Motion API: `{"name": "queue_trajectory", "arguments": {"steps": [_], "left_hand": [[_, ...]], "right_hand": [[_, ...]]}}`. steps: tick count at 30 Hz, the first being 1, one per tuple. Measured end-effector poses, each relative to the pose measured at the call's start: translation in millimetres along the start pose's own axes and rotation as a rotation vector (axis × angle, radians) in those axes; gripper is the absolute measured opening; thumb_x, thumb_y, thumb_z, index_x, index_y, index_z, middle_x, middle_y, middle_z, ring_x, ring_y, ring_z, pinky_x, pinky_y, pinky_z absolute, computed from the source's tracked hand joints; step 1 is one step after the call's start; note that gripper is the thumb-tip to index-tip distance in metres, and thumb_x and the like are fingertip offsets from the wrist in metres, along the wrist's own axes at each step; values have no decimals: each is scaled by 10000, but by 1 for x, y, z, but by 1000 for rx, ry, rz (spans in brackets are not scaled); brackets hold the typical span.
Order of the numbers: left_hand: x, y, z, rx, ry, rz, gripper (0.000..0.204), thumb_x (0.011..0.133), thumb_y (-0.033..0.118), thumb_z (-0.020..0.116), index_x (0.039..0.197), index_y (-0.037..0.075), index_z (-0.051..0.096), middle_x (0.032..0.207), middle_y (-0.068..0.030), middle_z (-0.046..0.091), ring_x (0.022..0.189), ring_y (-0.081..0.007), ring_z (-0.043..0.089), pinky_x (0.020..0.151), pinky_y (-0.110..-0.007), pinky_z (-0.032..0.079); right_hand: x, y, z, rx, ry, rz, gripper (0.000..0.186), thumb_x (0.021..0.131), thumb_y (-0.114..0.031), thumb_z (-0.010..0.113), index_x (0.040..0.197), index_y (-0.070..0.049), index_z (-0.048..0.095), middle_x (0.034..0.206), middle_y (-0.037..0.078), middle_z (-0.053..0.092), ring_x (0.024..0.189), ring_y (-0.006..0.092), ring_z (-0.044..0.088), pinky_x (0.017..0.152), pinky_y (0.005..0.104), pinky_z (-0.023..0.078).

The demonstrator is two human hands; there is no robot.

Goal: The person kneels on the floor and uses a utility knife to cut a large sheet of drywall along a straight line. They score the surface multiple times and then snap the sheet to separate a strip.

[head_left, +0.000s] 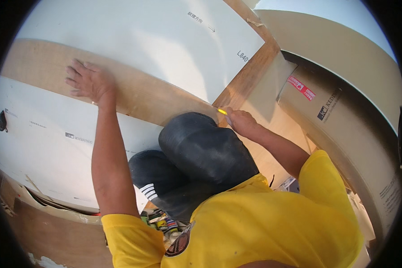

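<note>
My left hand [90, 81] lies with fingers spread on a long plywood strip [143, 96] between a white-faced sheet [138, 27] above and another white sheet [44, 143] below. My right hand [241, 123] is closed on a slim yellow tool [223, 111], apparently a utility knife, whose end is by the upper sheet's lower corner. A brown wood band [245, 76] runs along that sheet's right edge. My bent knees in dark trousers are just below the strip, between my two arms.
A long cardboard carton [335, 134] lines the right, beside a curved beige edge [348, 40]. A small black object [2, 120] sits on the lower sheet at far left. Assorted cans and tools [167, 225] show beneath my legs, near a brown wooden surface [53, 236] at lower left.
</note>
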State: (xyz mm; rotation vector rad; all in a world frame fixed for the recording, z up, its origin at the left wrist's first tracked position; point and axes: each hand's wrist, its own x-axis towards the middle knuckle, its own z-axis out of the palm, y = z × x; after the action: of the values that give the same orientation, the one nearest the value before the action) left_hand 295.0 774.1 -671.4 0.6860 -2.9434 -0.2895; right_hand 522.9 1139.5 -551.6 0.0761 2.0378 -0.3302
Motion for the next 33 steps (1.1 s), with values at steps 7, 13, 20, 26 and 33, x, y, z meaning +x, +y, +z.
{"name": "queue_trajectory", "arguments": {"steps": [7,13,20,26,33], "left_hand": [[0,-6,-3,19,28,75,525,1040,311,328,1528,116,324,1607,-139,253,1474,-422,187,1160,-646,107],[5,4,-8,-53,-80,-80,550,1014,268,376,1517,50,325,1606,-144,248,1491,-411,140,1159,-652,78],[6,3,-5,-32,-149,-114,554,1012,260,372,1519,44,316,1619,-129,215,1500,-405,98,1161,-647,49],[7,5,-11,-37,-151,-111,557,1014,257,383,1525,50,304,1624,-126,191,1500,-402,88,1164,-646,40],[6,6,-10,-59,-143,-122,553,1013,253,401,1518,46,314,1613,-134,221,1494,-410,115,1159,-651,56]], "right_hand": [[36,-70,-68,67,46,-207,239,983,-209,505,1054,16,541,831,293,646,820,482,635,720,557,492],[193,-266,-158,263,378,-563,282,997,-250,509,1013,32,500,827,331,607,827,525,584,702,579,454],[347,-449,-238,82,404,-605,316,869,-130,517,1087,57,650,1042,278,682,1006,421,666,874,473,528],[339,-485,-261,35,356,-514,358,841,-109,557,1162,15,659,1195,208,668,1107,359,651,927,453,522],[309,-486,-277,-131,291,-494,306,873,-125,538,1105,34,658,1006,188,700,815,327,678,707,446,550]]}}
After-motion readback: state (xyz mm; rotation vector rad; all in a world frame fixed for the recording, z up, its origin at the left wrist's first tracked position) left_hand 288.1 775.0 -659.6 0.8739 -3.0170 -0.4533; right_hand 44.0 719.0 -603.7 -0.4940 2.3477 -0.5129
